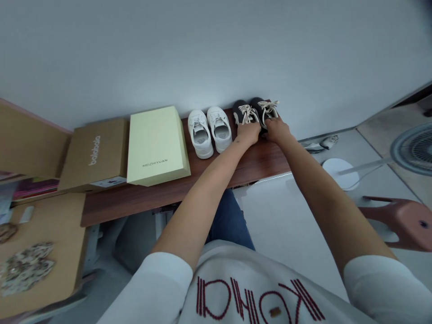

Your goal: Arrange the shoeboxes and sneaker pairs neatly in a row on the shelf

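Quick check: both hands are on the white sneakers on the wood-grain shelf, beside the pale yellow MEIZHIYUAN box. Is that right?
Not quite. The head view shows the left hand and right hand on the black sneakers with cream laces, not on the white low-top sneakers. Those white sneakers do stand beside the pale yellow cardboard box.

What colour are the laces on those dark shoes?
The laces are cream, as the head view shows.
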A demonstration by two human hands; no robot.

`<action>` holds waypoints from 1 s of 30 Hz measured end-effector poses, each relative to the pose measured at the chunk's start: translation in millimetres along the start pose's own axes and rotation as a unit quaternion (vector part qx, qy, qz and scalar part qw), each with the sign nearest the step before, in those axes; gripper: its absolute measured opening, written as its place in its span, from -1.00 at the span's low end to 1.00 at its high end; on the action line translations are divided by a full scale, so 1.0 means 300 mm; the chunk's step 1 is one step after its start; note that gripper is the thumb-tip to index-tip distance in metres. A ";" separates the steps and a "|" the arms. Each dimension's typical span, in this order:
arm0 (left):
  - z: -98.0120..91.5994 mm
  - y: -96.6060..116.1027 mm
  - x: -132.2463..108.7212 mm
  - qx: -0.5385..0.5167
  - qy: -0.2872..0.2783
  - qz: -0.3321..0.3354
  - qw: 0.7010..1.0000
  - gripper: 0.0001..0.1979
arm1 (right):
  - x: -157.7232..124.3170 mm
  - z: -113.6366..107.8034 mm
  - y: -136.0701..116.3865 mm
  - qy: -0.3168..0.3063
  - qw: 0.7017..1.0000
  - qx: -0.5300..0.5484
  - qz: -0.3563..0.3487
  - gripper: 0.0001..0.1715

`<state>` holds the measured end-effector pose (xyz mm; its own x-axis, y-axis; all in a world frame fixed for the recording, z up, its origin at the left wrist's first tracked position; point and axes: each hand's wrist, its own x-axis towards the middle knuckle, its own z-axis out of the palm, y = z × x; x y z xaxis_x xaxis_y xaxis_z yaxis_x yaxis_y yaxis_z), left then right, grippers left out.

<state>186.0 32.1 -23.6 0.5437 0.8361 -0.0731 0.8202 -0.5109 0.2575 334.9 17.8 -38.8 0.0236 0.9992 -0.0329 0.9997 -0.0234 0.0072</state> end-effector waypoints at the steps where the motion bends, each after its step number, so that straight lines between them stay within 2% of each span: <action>1: -0.007 0.000 -0.017 0.002 0.019 0.005 1.000 -0.65 | -0.003 -0.007 -0.003 0.004 1.000 0.004 0.003 -0.43; 5: -0.065 -0.009 -0.101 -0.009 0.084 0.022 0.996 -0.64 | -0.036 -0.070 -0.038 0.037 0.999 0.024 0.004 -0.36; 10: -0.171 -0.033 -0.239 -0.042 0.117 0.014 0.992 -0.63 | -0.143 -0.191 -0.161 0.109 0.992 0.037 -0.058 -0.42; 14: -0.227 -0.080 -0.397 -0.074 0.127 0.002 0.989 -0.64 | -0.251 -0.263 -0.283 0.149 0.982 0.050 -0.107 -0.44; 17: -0.221 -0.150 -0.564 -0.118 0.135 -0.004 0.984 -0.67 | -0.343 -0.274 -0.365 0.168 0.973 0.067 -0.144 -0.49; 19: -0.182 -0.211 -0.703 -0.160 0.139 -0.008 0.977 -0.69 | -0.417 -0.243 -0.420 0.168 0.968 0.086 -0.164 -0.55; 22: -0.065 -0.304 -0.942 -0.217 0.121 -0.060 0.967 -0.72 | -0.553 -0.124 -0.511 0.143 0.963 0.138 -0.181 -0.65; 24: 0.048 -0.354 -1.111 -0.242 0.078 -0.123 0.959 -0.74 | -0.654 -0.012 -0.572 0.103 0.965 0.164 -0.174 -0.71; 27: 0.233 -0.399 -1.352 -0.253 -0.017 -0.232 0.939 -0.77 | -0.800 0.154 -0.646 0.027 0.969 0.193 -0.154 -0.76; 30: 0.377 -0.430 -1.554 -0.236 -0.081 -0.316 0.915 -0.68 | -0.914 0.262 -0.694 0.005 0.964 0.240 -0.113 -0.74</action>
<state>-153.0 -314.4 -131.8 0.0368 0.8747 -0.4832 0.8328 0.2404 0.4987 120.7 -253.8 -109.8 -0.1932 0.9807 0.0303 0.8670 0.1851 -0.4627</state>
